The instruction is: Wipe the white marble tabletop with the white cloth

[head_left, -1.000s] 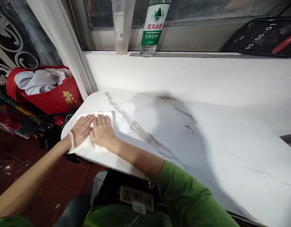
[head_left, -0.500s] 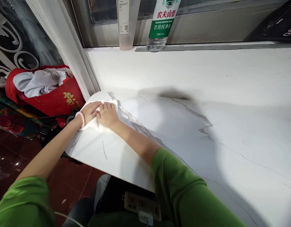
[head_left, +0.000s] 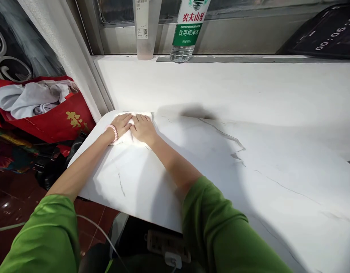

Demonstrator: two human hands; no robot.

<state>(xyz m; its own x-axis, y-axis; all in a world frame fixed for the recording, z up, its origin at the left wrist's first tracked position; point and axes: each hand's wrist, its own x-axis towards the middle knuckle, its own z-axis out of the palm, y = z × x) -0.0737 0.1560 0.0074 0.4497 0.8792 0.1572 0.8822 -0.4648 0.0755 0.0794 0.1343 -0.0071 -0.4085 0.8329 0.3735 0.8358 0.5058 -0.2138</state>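
Pushed farther up since a second ago: both hands and the white cloth (head_left: 126, 137), from the near left edge of the tabletop (head_left: 209, 167) to its far left corner against the sill. Sitting at far left on the floor, a red bag (head_left: 54, 121) stuffed with pale fabric. Lying flat on the cloth, left hand (head_left: 121, 124), fingers stretched out and together, pink band at the wrist, gripping nothing. Pressing down just beside it and touching it, right hand (head_left: 143, 128), likewise flat and spread, cloth pinned under both palms. Standing up on the sill, a clear cup (head_left: 144, 30), then a green-labelled water bottle (head_left: 188, 32). Leaning at far right, a dark phone (head_left: 323, 34) showing a timer.
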